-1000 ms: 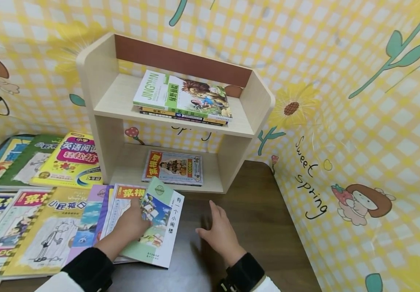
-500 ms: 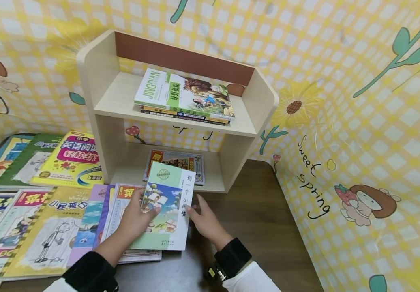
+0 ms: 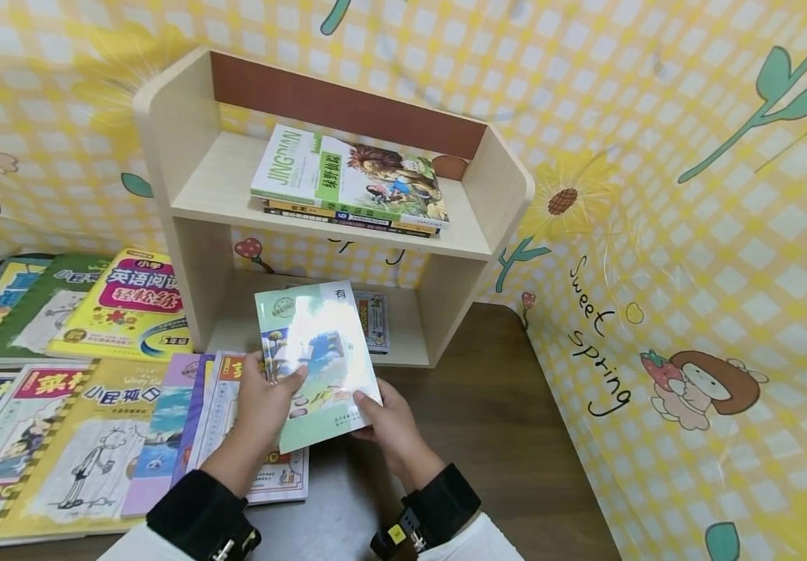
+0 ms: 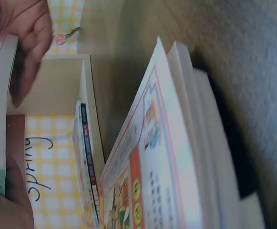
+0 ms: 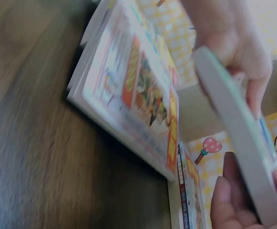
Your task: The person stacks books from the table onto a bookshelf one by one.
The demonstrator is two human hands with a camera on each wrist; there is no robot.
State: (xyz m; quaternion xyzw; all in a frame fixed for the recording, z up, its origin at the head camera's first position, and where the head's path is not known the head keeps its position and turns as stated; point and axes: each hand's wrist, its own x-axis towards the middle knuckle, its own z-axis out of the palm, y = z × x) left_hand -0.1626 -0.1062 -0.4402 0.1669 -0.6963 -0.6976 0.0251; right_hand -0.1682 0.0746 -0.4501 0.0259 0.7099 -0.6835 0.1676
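Observation:
Between both hands is a light green book (image 3: pixel 319 366) with a picture of houses on its cover, tilted in front of the lower shelf. My left hand (image 3: pixel 263 401) grips its left edge, thumb on the cover. At the lower right corner my right hand (image 3: pixel 392 425) pinches it, thumb on top and fingers beneath. In the right wrist view the book's page edge (image 5: pixel 241 138) shows with a hand at either side. A comic book (image 3: pixel 375 319) lies on the lower shelf, partly hidden behind the held book.
A two-tier wooden bookshelf (image 3: pixel 438 308) stands on the dark table (image 3: pixel 509 436). Several books, topped by a green-and-white one (image 3: pixel 354 175), lie on its upper shelf. Overlapping rows of books, including a yellow one (image 3: pixel 130 304) and a spiral-edged one (image 3: pixel 88 452), cover the left side.
The green book has been lifted from the pile, moved up and right, and tilted toward the lower shelf. My right hand has come in from the right and taken hold of it.

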